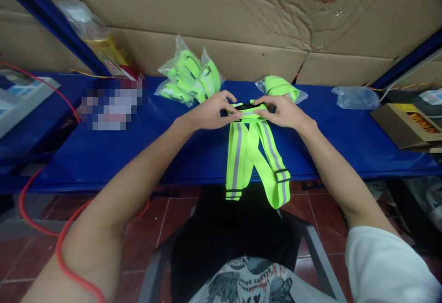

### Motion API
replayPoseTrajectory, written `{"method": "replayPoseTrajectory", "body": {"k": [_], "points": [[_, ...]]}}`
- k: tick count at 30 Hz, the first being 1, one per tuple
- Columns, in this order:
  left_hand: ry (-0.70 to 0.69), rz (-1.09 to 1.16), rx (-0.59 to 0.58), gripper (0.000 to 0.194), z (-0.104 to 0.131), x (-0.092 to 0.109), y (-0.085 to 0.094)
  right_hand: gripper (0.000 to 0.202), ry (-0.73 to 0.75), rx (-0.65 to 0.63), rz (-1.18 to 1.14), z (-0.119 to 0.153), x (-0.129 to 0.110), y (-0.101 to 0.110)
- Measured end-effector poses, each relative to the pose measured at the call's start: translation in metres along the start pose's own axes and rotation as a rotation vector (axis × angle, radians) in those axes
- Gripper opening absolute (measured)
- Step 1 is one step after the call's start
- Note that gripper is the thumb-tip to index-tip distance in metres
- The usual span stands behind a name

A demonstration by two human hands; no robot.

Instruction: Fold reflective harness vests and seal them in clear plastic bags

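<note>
A neon yellow-green reflective strap harness (pixel 238 155) with grey stripes is held between both hands at the table's front. My left hand (pixel 216 112) pinches the left end of its folded upper band, fingers closed. On the other end, my right hand (pixel 285 111) grips the band between thumb and fingers. Two strap loops hang from the band over the table edge, with a black slider buckle (pixel 282 175) on the right loop. A dark buckle or strip shows along the band's top, partly hidden by the fingers.
Clear bags of folded neon straps (pixel 189 75) lie at the back, another bagged strap (pixel 279 87) right of them. An empty-looking plastic bag (pixel 355 97) and an open cardboard box (pixel 404 125) sit right. A large bottle (pixel 100 40) stands left; a red hose (pixel 62 243) crosses my left arm.
</note>
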State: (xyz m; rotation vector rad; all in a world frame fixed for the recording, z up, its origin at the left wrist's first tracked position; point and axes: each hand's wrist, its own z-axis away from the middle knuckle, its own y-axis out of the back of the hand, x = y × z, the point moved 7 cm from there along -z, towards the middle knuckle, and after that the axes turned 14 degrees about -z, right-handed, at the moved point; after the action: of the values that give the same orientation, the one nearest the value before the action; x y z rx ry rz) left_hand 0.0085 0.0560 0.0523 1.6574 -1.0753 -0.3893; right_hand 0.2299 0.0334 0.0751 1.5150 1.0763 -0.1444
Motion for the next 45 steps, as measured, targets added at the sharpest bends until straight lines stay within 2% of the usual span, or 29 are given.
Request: {"method": "replayPoseTrajectory", "body": {"k": [2, 4, 6, 8, 11, 13, 15, 18, 21, 25, 30, 34, 37, 42, 45], "points": [[0.037, 0.043, 0.054, 0.034, -0.002, -0.001, -0.001, 0.07, -0.066, 0.026, -0.103, -0.001, 0.012, -0.001], [0.102, 0.117, 0.114, 0.029, -0.002, -0.005, -0.001, 0.094, -0.182, 0.042, -0.261, -0.001, 0.026, -0.004], [0.205, 0.21, 0.162, 0.031, -0.001, -0.012, -0.003, 0.104, -0.28, 0.049, -0.409, 0.0, 0.037, -0.008], [0.308, 0.267, 0.194, 0.051, 0.001, -0.021, -0.006, 0.1, -0.325, 0.032, -0.494, 0.0, 0.04, -0.01], [0.386, 0.246, 0.161, 0.072, 0.002, -0.031, -0.011, 0.075, -0.333, -0.049, -0.496, 0.0, 0.037, -0.011], [0.363, 0.224, 0.112, 0.068, 0.001, -0.032, -0.014, 0.063, -0.319, -0.093, -0.467, 0.001, 0.035, -0.009], [0.304, 0.244, 0.093, 0.062, -0.001, -0.029, -0.016, 0.059, -0.292, -0.1, -0.459, 0.001, 0.035, -0.007], [0.262, 0.287, 0.13, 0.065, -0.002, -0.023, -0.013, 0.062, -0.233, -0.084, -0.497, -0.001, 0.037, -0.006], [0.26, 0.234, 0.192, 0.07, -0.002, -0.02, -0.007, 0.065, -0.159, -0.026, -0.501, -0.004, 0.038, -0.006], [0.182, 0.098, 0.23, 0.049, -0.002, -0.011, 0.004, 0.07, -0.083, 0.081, -0.326, -0.008, 0.032, -0.003], [0.055, -0.041, 0.257, 0.026, -0.002, 0.004, 0.01, 0.045, -0.033, 0.122, -0.106, -0.007, 0.02, -0.001], [0.012, 0.022, 0.237, 0.02, -0.002, 0.005, 0.008, 0.039, -0.017, 0.144, -0.054, -0.005, 0.015, -0.001], [0.02, 0.118, 0.182, 0.02, -0.003, 0.001, 0.007, 0.04, -0.009, 0.114, -0.097, -0.004, 0.014, 0.0], [0.004, 0.134, 0.096, 0.016, -0.002, 0.002, 0.01, 0.055, -0.079, -0.039, -0.341, 0.001, 0.014, 0.0], [-0.033, 0.155, 0.021, 0.017, -0.001, 0.003, 0.013, 0.048, -0.13, -0.097, -0.418, 0.003, 0.014, 0.003]]}}
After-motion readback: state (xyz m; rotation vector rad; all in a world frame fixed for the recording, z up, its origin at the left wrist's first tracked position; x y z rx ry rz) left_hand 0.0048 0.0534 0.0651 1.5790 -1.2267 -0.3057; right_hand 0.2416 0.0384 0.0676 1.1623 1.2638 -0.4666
